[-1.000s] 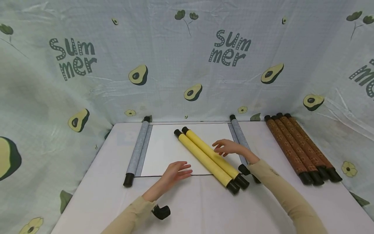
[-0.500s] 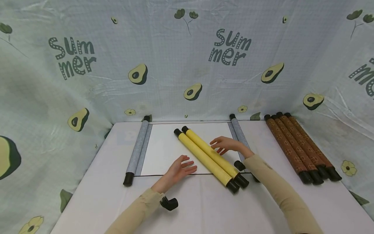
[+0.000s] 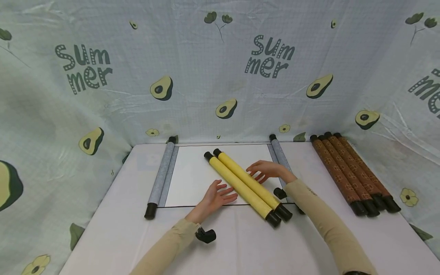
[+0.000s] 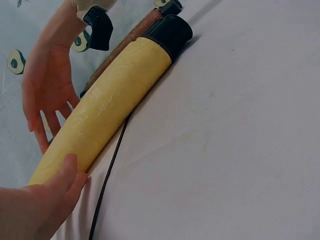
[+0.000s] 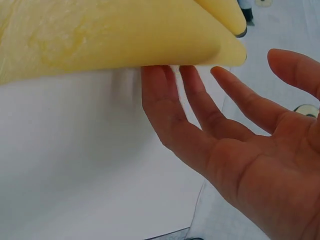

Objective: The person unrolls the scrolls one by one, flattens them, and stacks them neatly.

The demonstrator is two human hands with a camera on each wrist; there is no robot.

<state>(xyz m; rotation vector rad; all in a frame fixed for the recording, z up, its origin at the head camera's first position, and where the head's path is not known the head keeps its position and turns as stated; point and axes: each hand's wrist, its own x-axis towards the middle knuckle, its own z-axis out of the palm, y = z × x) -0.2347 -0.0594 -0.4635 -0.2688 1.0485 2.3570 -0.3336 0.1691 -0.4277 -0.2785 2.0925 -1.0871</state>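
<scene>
Change: left hand (image 3: 214, 198) has come up and in, fingers loose and spread, now at 8 o'clock of the two yellow rolls (image 3: 238, 184), which lie unmoved, slanted across the white sheet (image 3: 190, 172). We log right hand (image 3: 269, 169) at 2 o'clock, fingers relaxed, tips by their far lower edge; contact unclear to us. We'd judge both sides covered, nothing gripped yet. Brown rolls (image 3: 350, 176) untouched, 3 o'clock.
</scene>
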